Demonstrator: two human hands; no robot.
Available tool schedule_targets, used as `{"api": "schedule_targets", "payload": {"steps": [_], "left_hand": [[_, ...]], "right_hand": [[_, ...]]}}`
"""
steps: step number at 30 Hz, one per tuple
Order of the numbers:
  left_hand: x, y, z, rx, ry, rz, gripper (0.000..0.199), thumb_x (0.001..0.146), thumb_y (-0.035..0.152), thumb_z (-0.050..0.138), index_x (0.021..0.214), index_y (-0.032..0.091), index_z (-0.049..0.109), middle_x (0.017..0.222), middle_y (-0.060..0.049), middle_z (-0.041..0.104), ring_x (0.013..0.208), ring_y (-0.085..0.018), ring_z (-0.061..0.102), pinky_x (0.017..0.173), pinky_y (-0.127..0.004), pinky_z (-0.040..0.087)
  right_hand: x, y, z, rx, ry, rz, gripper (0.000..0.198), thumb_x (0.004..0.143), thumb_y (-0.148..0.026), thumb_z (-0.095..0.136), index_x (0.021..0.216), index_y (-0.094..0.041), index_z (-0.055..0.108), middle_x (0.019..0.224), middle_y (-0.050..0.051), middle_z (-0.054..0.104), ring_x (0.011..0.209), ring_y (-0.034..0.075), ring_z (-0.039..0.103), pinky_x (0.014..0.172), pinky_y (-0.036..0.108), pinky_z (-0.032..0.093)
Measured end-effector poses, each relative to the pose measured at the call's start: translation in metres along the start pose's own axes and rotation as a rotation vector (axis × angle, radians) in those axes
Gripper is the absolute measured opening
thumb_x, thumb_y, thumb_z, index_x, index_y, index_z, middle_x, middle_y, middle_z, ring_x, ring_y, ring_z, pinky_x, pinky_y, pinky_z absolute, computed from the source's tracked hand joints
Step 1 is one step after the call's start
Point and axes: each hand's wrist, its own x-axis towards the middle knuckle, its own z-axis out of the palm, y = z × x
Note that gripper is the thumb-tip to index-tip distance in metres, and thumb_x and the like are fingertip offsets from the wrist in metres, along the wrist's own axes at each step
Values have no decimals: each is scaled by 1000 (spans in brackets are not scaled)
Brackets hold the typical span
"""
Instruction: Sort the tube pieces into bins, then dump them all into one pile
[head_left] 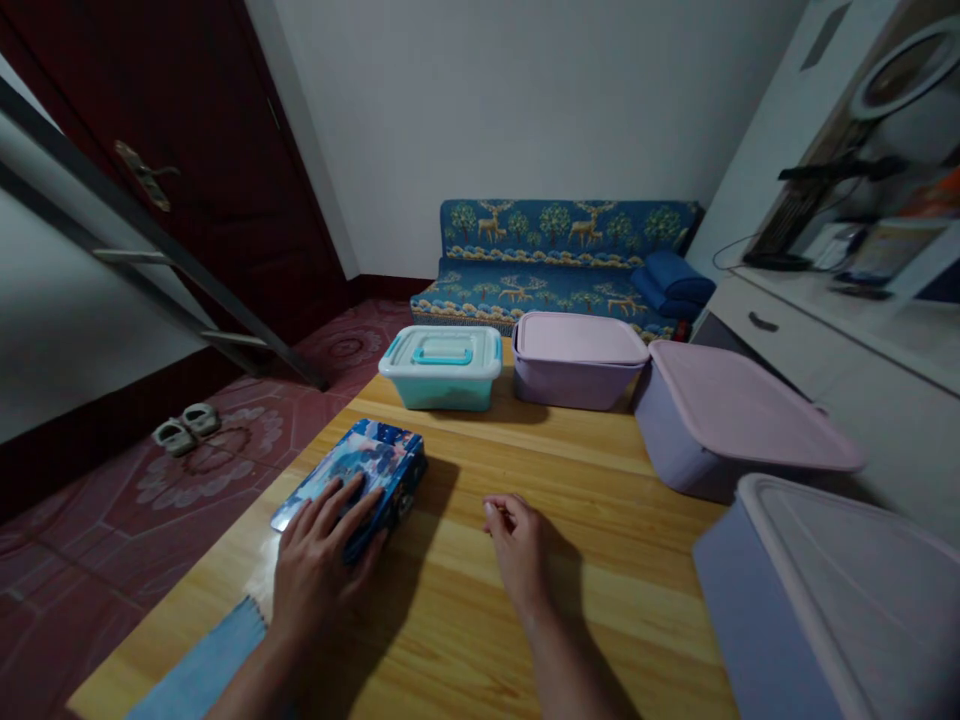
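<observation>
A blue box (364, 455) with a colourful printed lid and a metal clasp on its front side lies on the left of the wooden table. My left hand (319, 545) rests on it, fingers spread flat over the lid and thumb down by the front side. To the right of the box, my right hand (517, 540) is just above or on the table, apart from the box. Its fingers are curled in with the thumb against them; whether anything small is inside is hidden.
A teal box with a white lid (442, 360) stands at the table's far edge. Several lilac lidded bins (577, 350) line the back and right. A blue-grey cloth (214, 665) lies front left. Beyond are a blue patterned sofa (540, 270), a ladder (202, 285) and a white cabinet (847, 350).
</observation>
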Motion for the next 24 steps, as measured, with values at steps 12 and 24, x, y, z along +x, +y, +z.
{"api": "schedule_targets", "payload": {"steps": [12, 24], "left_hand": [[5, -1, 3, 243, -25, 53, 46, 66, 28, 77, 111, 33, 68, 134, -2, 57, 133, -32, 39, 116, -47, 19], [-48, -14, -50, 411, -296, 569, 56, 85, 16, 57, 137, 30, 42, 147, -7, 40, 136, -27, 37, 113, -50, 29]], "right_hand": [[0, 7, -7, -45, -19, 24, 18, 86, -30, 49, 84, -21, 64, 81, 6, 69, 76, 17, 64, 73, 29, 49], [5, 22, -2, -54, -4, -2, 15, 84, -32, 50, 80, -25, 63, 76, 2, 68, 68, 16, 63, 66, 27, 50]]}}
